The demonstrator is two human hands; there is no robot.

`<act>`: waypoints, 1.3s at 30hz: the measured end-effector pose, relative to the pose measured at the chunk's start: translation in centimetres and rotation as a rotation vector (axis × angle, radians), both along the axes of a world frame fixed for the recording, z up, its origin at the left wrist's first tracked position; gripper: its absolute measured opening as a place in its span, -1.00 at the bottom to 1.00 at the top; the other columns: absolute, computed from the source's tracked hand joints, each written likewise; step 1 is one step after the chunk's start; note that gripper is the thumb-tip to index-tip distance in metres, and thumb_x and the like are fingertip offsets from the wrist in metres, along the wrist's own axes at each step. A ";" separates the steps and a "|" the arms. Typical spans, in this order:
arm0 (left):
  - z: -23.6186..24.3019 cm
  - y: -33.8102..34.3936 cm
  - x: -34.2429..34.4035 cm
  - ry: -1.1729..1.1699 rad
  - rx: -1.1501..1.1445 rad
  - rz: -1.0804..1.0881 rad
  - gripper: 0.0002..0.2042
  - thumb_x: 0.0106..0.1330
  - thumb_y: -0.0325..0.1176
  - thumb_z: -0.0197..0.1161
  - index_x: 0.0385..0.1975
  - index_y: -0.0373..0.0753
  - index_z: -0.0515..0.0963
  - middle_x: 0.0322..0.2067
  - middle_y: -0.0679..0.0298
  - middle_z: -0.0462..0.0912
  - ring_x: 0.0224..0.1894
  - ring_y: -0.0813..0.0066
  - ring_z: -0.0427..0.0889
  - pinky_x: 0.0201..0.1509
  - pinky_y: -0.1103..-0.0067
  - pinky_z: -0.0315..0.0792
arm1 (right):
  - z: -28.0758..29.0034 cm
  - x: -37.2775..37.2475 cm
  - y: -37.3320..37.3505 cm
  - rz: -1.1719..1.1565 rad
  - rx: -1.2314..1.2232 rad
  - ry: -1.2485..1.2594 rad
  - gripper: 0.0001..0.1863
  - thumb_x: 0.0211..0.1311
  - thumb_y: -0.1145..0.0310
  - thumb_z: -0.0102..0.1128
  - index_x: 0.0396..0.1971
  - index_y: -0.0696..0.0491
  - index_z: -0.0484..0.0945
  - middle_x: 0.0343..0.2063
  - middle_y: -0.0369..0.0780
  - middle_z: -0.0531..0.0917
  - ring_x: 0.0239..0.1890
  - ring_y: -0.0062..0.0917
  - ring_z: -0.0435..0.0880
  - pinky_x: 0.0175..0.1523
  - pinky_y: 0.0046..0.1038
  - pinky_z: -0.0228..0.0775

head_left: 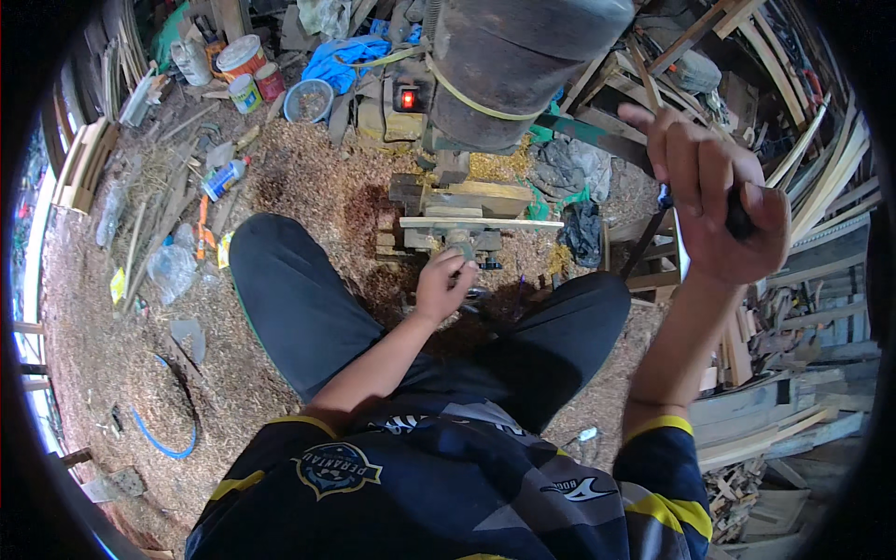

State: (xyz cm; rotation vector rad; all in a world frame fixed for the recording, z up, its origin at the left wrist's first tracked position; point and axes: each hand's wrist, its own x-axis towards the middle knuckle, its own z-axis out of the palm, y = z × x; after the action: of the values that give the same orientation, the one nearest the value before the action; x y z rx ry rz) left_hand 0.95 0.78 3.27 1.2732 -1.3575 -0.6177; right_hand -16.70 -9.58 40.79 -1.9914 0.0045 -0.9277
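A pale wooden strip [509, 224] lies crosswise over a low jig of wood and metal [476, 200], in front of a dark drum-shaped machine body [513, 61]. My left hand [444, 285] reaches up between my knees, fingers curled on a round grey fitting below the strip's middle. My right hand [700, 196] is raised at the upper right, fingers bent around a dark handle [740, 217]; what it belongs to is partly hidden. A dark bar [602, 135] runs behind that hand, and a thin dark shaft [644, 243] slants down beneath it.
A small lit red switch [407, 99] sits left of the machine. Cans [245, 93], a bowl [308, 101], a blue tarp [341, 63], bottles [224, 177] and a blue hose [168, 439] lie on the shaving-covered floor [280, 177]. Timber offcuts [803, 168] pile up on the right.
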 end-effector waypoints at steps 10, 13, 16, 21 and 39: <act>-4.5 -0.7 0.7 0.519 0.101 0.194 -0.72 0.46 -0.44 0.15 -0.55 -0.35 0.40 -0.54 0.17 0.40 -0.40 0.25 0.44 -0.25 0.37 0.30 | 9.2 2.5 1.3 -0.496 1.387 0.957 -0.06 0.20 0.36 0.09 0.56 0.07 -0.13 0.24 0.37 0.43 -0.06 0.29 0.71 0.11 0.29 0.59; -4.9 -1.0 0.2 0.738 0.126 0.234 -0.60 0.57 -0.26 0.03 -0.59 -0.30 0.37 -0.56 0.28 0.35 -0.44 0.40 0.39 -0.27 0.42 0.27 | 10.6 5.4 0.7 -0.804 1.591 1.019 -0.34 0.26 0.37 0.06 0.36 0.21 0.18 -0.20 0.15 0.62 -0.51 0.00 0.75 -0.50 -0.08 0.69; -6.0 -1.3 0.0 1.053 0.346 0.385 -0.39 0.60 0.20 -0.20 -0.62 -0.13 0.36 -0.59 0.48 0.26 -0.50 0.60 0.18 -0.35 0.54 0.05 | 9.4 8.4 -0.1 -1.133 1.513 1.351 -0.78 0.34 0.24 0.12 -0.24 0.10 0.45 -0.66 -0.23 0.47 -0.85 -0.59 0.30 -0.79 -0.51 0.02; -6.2 -1.2 0.0 1.021 0.499 0.420 -0.37 0.62 0.18 -0.16 -0.62 -0.21 0.32 -0.62 0.38 0.31 -0.47 0.51 0.27 -0.31 0.48 0.14 | 8.5 9.8 -0.4 -1.218 1.418 1.502 -0.62 0.35 0.15 0.39 -0.46 -0.03 0.36 -0.80 -0.42 0.31 -0.86 -0.72 0.23 -0.80 -0.54 -0.02; -4.2 -1.3 1.6 0.987 0.534 0.321 -0.48 0.67 0.00 -0.14 -0.51 -0.26 0.35 -0.52 0.34 0.34 -0.40 0.51 0.34 -0.24 0.51 0.25 | 0.5 5.7 5.4 -1.335 1.371 1.356 -0.70 0.46 0.31 0.22 -0.50 0.01 0.39 -0.75 -0.34 0.37 -0.79 -0.61 0.33 -0.69 -0.47 0.15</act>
State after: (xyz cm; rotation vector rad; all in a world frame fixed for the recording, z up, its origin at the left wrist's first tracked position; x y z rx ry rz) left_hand 2.53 -0.48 -0.93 1.2698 -0.1665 -1.2117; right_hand -10.97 -4.14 41.32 -0.6720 2.1865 0.1175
